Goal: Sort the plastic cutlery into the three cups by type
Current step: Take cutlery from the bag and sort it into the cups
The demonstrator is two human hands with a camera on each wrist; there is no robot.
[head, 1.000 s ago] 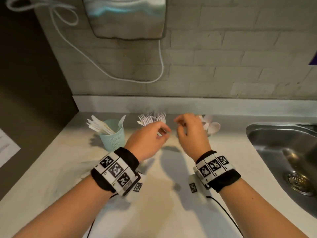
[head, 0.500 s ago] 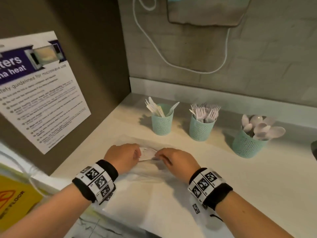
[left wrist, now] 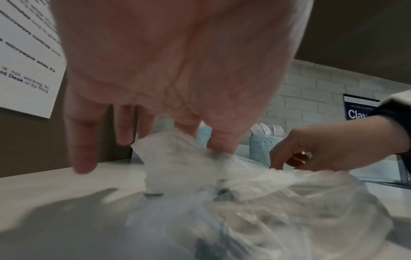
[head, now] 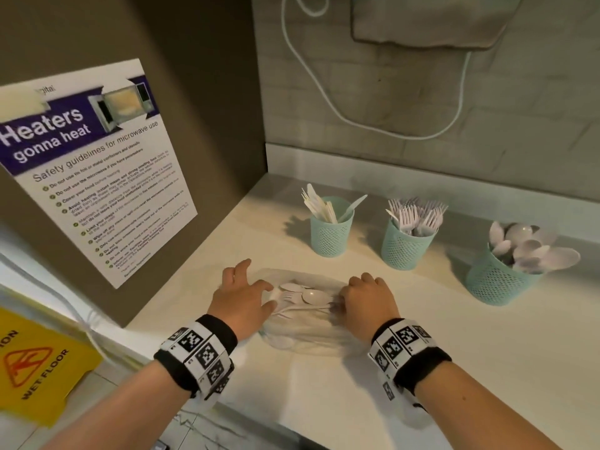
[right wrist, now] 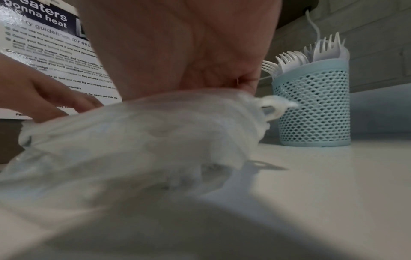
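A clear plastic bag [head: 308, 332] lies on the white counter [head: 470, 345] with white spoons and a fork [head: 308, 295] showing at its mouth. My left hand [head: 271, 295] pinches the bag's left edge with thumb and forefinger, the other fingers spread. My right hand [head: 341, 302] grips the right edge with curled fingers. Behind stand three teal mesh cups: knives [head: 331, 232], forks [head: 406, 248] and spoons [head: 500, 284]. The left wrist view shows the pinch on the bag [left wrist: 266, 202]. In the right wrist view the bag [right wrist: 133, 140] lies under the palm, beside the fork cup [right wrist: 313, 105].
A brown side panel with a microwave safety poster [head: 97, 164] closes the counter's left end. A yellow wet-floor sign [head: 39, 365] stands on the floor below left. A white cable [head: 324, 92] hangs on the tiled back wall.
Both hands came back from the cups to the bag near the counter's front left, and my view swung left. They have since pulled the bag's mouth apart, baring the cutlery inside.
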